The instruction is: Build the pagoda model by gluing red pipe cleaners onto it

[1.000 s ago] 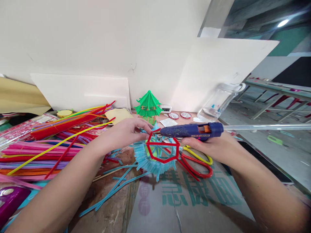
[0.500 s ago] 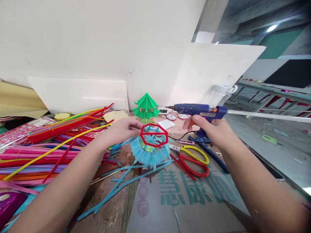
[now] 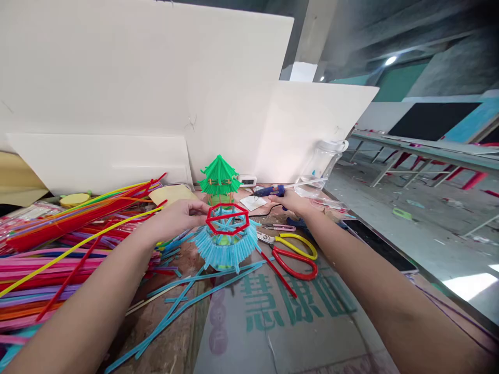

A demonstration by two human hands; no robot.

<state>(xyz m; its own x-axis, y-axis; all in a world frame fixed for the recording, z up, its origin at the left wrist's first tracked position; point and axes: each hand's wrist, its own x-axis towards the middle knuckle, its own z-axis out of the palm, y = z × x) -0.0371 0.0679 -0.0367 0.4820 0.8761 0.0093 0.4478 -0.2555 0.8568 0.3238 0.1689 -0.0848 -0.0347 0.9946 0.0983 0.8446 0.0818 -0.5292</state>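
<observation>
My left hand (image 3: 181, 218) has its fingers closed at the left edge of a pipe-cleaner model. On top of that model is a red hexagonal frame (image 3: 227, 231); below it spreads a light blue fringed roof (image 3: 218, 255). My right hand (image 3: 293, 203) grips a dark blue hot glue gun (image 3: 275, 191), a clear glue stick coming out of its back end. The gun's nozzle points left, just over a small white card (image 3: 253, 202). Behind the hexagon stands a green tiered pipe-cleaner roof (image 3: 220, 176).
Scissors with red and yellow handles (image 3: 296, 262) lie right of the model, near pink-handled snips (image 3: 278, 227). Bundles of coloured pipe cleaners (image 3: 42, 265) fill the left side. A clear bottle (image 3: 317, 169) stands at the back; a phone (image 3: 376, 246) lies by the right edge.
My right hand has carried the glue gun down and farther back, to the white card. My left hand stays at the model. The view has turned a little to the right.
</observation>
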